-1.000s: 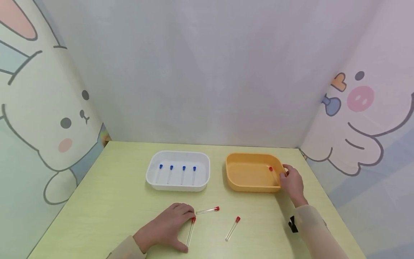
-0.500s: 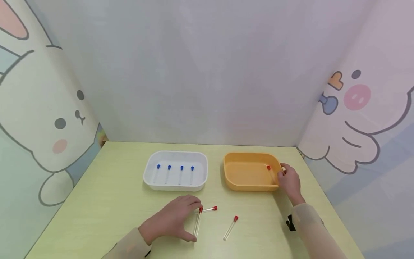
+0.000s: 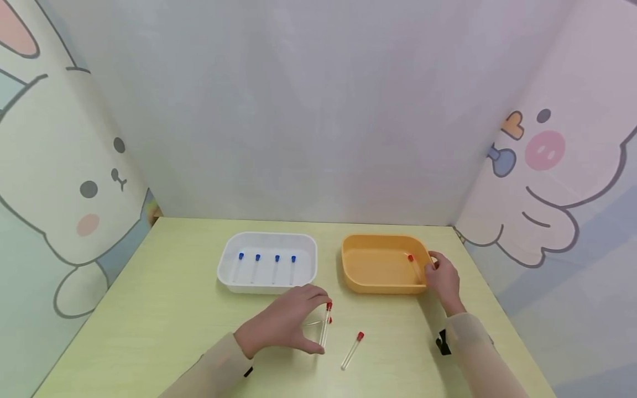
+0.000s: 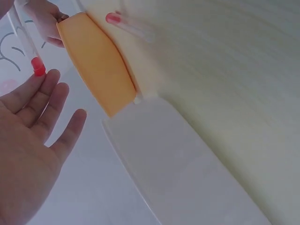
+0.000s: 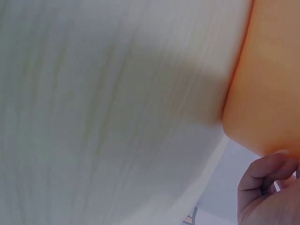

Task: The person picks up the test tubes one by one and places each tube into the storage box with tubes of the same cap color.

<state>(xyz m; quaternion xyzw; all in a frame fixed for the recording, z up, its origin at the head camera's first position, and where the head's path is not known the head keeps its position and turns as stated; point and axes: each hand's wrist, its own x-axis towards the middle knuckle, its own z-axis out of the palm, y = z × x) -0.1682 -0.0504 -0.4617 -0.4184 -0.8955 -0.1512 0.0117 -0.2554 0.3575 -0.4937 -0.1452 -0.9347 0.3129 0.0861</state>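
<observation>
My left hand (image 3: 285,323) pinches a red-capped test tube (image 3: 325,329) lengthwise, fingertips at the cap end and thumb at the bottom. The left wrist view shows this tube's red cap (image 4: 38,66) against the fingertips. Behind it lies a second red-capped tube (image 3: 313,323), partly covered. A third red-capped tube (image 3: 352,351) lies farther right on the table. My right hand (image 3: 444,283) grips the right rim of an orange tray (image 3: 375,268), which holds one red-capped tube (image 3: 413,266). In the right wrist view, curled fingers (image 5: 262,176) touch the tray's wall.
Left of the orange tray stands a white tray (image 3: 267,289) holding several blue-capped tubes (image 3: 276,268) in a row. Both sit toward the back of the pale yellow table (image 3: 169,298). Curtains with cartoon animals (image 3: 542,152) hang behind and at the sides.
The left hand has moved right and away from the person with the tube, passing over the second tube. The right hand keeps its grip on the tray. The head view has shifted slightly.
</observation>
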